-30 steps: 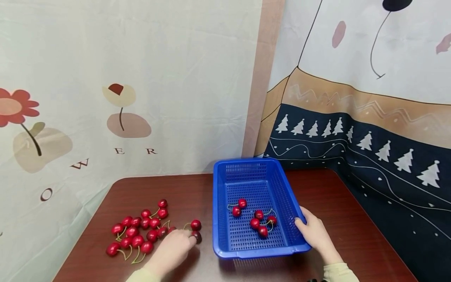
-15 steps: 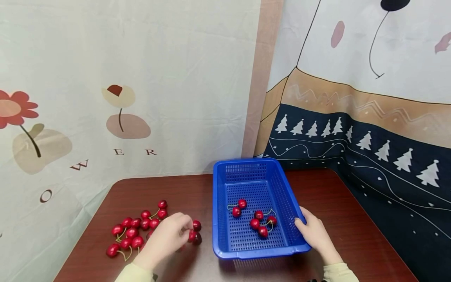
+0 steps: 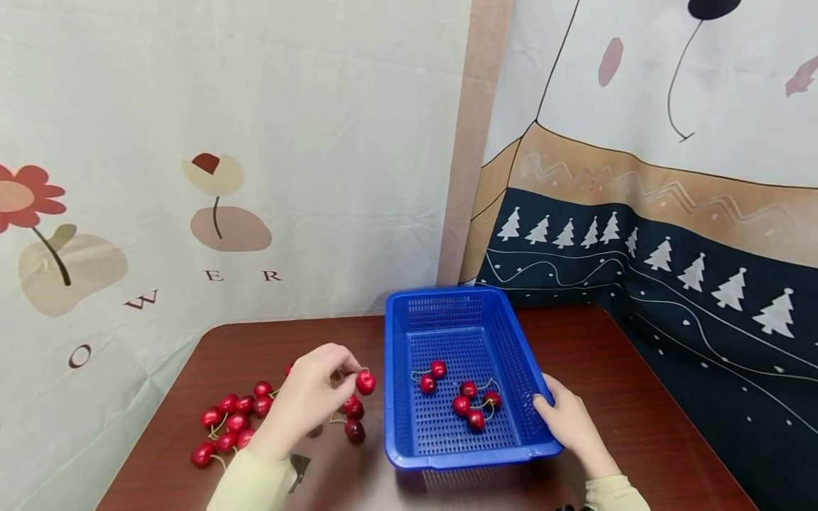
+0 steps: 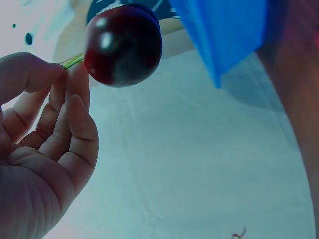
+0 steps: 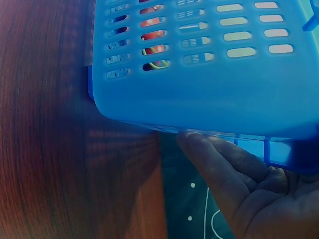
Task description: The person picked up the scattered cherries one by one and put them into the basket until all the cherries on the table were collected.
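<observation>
My left hand (image 3: pixel 309 390) is raised over the table and pinches a red cherry (image 3: pixel 366 382) by its stem, just left of the basket. In the left wrist view the cherry (image 4: pixel 123 46) hangs beyond the thumb and fingertips, its green stem (image 4: pixel 75 60) between them. A blue plastic basket (image 3: pixel 476 458) with slotted walls holds several cherries (image 3: pixel 461 406) in two groups. On its right side wall my right hand (image 3: pixel 571 420) grips the rim, thumb on the inside. The right wrist view has the fingers (image 5: pixel 219 164) under the basket's edge (image 5: pixel 199 107).
Several cherries (image 3: pixel 238 423) with stems lie in a loose cluster on the left of the brown table (image 3: pixel 345 333), partly behind the left forearm. A few more, one dark cherry (image 3: pixel 354 431) among them, lie between cluster and basket. A printed cloth (image 3: pixel 358 177) hangs behind the table.
My left hand has risen from the tabletop, and a cherry now hangs from its fingertips. The cherries beneath it have shifted slightly. My right hand and the basket have stayed in place.
</observation>
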Demonstrator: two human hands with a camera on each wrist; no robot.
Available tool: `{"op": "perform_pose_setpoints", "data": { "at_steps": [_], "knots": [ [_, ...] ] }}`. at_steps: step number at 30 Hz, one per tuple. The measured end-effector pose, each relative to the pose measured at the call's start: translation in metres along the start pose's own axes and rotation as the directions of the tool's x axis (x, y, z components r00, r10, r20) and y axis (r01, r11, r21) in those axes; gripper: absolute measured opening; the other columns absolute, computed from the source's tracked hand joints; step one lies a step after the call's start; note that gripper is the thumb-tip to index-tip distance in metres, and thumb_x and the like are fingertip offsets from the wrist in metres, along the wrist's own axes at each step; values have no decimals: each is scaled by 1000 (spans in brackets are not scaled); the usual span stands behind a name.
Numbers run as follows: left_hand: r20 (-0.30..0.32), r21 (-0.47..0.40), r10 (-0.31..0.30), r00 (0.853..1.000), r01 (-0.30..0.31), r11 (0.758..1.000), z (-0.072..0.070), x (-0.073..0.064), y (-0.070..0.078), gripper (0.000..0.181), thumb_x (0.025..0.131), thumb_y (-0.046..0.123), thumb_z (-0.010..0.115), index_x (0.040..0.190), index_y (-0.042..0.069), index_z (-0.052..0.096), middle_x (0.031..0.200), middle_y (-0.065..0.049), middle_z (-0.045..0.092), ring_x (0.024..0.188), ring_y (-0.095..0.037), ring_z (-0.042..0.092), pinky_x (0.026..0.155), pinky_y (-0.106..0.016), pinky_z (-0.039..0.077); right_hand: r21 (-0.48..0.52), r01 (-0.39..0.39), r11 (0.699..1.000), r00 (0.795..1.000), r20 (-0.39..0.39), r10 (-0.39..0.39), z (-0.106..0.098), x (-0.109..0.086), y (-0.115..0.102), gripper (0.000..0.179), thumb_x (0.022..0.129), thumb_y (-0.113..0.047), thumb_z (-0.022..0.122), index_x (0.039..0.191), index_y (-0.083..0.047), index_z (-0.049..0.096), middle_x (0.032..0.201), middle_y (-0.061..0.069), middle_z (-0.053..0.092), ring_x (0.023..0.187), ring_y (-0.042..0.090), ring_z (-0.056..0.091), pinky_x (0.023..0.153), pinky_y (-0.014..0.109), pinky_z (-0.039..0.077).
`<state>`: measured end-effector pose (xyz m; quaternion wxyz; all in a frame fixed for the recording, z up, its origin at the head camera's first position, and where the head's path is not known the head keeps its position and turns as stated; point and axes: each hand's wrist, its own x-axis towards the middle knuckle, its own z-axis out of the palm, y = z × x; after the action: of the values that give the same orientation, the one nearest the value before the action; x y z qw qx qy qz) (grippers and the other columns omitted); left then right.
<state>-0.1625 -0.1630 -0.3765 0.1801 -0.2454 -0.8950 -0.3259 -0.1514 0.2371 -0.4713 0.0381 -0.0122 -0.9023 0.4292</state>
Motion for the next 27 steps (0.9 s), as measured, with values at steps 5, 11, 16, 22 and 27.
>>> {"op": "perform_pose_setpoints", "data": {
  "at_steps": [5, 11, 16, 22, 27],
  "knots": [
    [-30, -73, 51, 998, -53, 996, 1, 14, 11, 20, 79, -3, 72, 82, 17, 68, 83, 8, 63, 74, -6, 55, 64, -24, 52, -3, 3, 1000, 1000, 1, -3, 0, 0, 0, 45, 97, -7, 55, 139, 7, 47, 111, 28, 66, 80, 27, 69, 66, 43, 58],
    [-66, -135, 111, 992, -119, 984, 8, 32, 21, 18, 80, -3, 72, 82, 14, 68, 85, 4, 64, 74, -7, 57, 64, -25, 53, -10, 4, 1000, 1000, -2, -4, 0, 0, -1, 45, 96, -7, 56, 138, 7, 47, 112, 27, 66, 80, 27, 69, 67, 43, 57],
    [-76, -195, 150, 986, -162, 967, 12, 48, 31, 17, 80, -3, 70, 81, 14, 69, 84, 6, 64, 73, -8, 57, 63, -26, 52, -14, 5, 1000, 1000, -4, -5, -1, 0, -2, 45, 96, -7, 55, 138, 7, 48, 111, 27, 66, 80, 27, 69, 67, 43, 57],
    [-54, -216, 193, 980, -200, 956, 18, 66, 44, 15, 81, -2, 69, 82, 13, 68, 86, 4, 66, 75, -14, 60, 65, -32, 54, -4, -2, 1000, 1000, 2, 2, -1, 0, -2, 46, 97, -8, 55, 139, 7, 46, 112, 28, 66, 79, 27, 69, 65, 42, 58],
    [-29, -239, 201, 979, -202, 950, 29, 76, 47, 12, 81, -1, 69, 82, 11, 67, 87, -1, 67, 76, -15, 59, 66, -32, 54, 2, -3, 1000, 1000, 6, 3, -1, -1, -2, 46, 97, -8, 55, 140, 8, 46, 113, 28, 65, 80, 27, 69, 66, 42, 58]
  ]
}}
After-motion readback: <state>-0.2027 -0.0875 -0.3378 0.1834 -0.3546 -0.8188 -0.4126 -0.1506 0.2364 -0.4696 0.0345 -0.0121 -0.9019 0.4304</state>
